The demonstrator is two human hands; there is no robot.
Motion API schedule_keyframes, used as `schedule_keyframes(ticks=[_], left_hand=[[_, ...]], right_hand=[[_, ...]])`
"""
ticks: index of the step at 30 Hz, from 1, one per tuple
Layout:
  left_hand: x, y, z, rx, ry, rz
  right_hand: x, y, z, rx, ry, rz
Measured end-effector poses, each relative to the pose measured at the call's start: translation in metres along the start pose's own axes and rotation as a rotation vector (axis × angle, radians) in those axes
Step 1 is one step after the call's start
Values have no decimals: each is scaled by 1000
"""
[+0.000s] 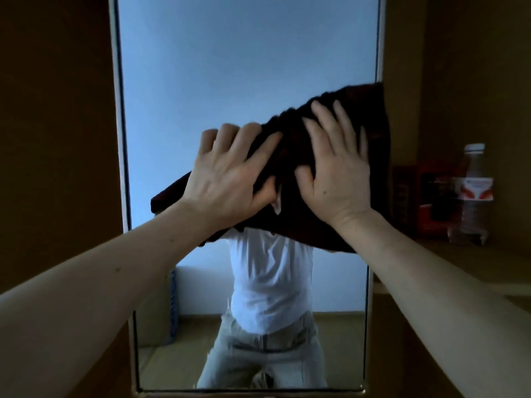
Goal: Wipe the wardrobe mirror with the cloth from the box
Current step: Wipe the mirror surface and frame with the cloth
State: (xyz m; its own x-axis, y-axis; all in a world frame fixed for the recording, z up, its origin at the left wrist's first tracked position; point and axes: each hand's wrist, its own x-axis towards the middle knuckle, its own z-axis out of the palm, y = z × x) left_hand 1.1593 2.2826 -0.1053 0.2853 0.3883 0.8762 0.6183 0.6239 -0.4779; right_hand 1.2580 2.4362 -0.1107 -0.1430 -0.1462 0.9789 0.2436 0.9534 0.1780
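Cloth (pixel 287 145) pressed to mirror (pixel 244 67).
Left hand (pixel 227 179) and right hand (pixel 336 173) lie flat, fingers straight, pressing it.

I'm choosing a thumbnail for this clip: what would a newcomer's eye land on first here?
The dark cloth, pressed against the tall mirror at mid-frame by the left hand and right hand, stands out against the pale blue reflection. Below it, the mirror shows the person's white shirt, and a water bottle stands on a shelf at the right.
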Motion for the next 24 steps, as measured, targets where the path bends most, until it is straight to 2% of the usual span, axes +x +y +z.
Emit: schedule_keyframes(ticks=[4, 7, 10, 13, 15, 17, 21, 24], left_hand=[[-47, 25, 0, 99, -18, 0], [-63, 47, 1, 162, -10, -124], [-82, 70, 6, 105, -2, -209], [-105, 70, 10, 58, -4, -167], [-104, 57, 9, 39, -23, -105], [-87, 43, 8, 46, -45, -117], [-46, 26, 3, 27, -55, -295], [-41, 21, 4, 22, -57, -313]], right_hand=[[-52, -10, 4, -17, -44, 22], [-74, -19, 8, -3, -48, 90], [-100, -27, 13, 1, -17, 124], [-117, -26, 17, -19, -57, 61], [-105, -19, 13, -45, -94, -8], [-77, -14, 9, -62, -115, -47], [-21, -21, 9, -57, -126, 46], [-16, -25, 12, -44, -108, 74]])
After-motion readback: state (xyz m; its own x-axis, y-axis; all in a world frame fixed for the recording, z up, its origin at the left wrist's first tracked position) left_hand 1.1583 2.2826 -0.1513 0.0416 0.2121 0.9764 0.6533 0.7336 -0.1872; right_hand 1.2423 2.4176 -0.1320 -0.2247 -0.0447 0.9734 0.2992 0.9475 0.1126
